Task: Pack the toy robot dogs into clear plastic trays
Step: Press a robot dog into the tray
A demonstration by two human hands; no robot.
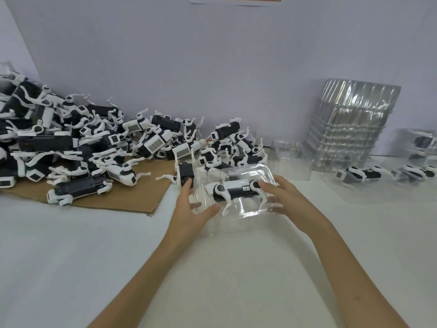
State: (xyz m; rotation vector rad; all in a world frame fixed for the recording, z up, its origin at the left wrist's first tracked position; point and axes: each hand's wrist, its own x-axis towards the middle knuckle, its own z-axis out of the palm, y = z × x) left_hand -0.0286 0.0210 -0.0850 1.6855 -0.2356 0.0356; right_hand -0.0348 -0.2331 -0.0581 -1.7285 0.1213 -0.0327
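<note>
A black-and-white toy robot dog [236,189] lies on its side in a clear plastic tray [248,170] at the table's middle. My left hand [192,209] holds the tray's left edge, thumb on the near rim and fingers behind it. My right hand [287,204] grips the tray's right side, with its fingertips on the dog's rear end. A big heap of loose robot dogs [94,140] covers the left of the table.
A brown cardboard sheet [123,197] lies under the heap. A tall stack of empty clear trays [350,129] stands at the back right, with a single empty tray [293,159] before it. Packed trays with dogs [378,176] lie at the far right. A wall closes the back.
</note>
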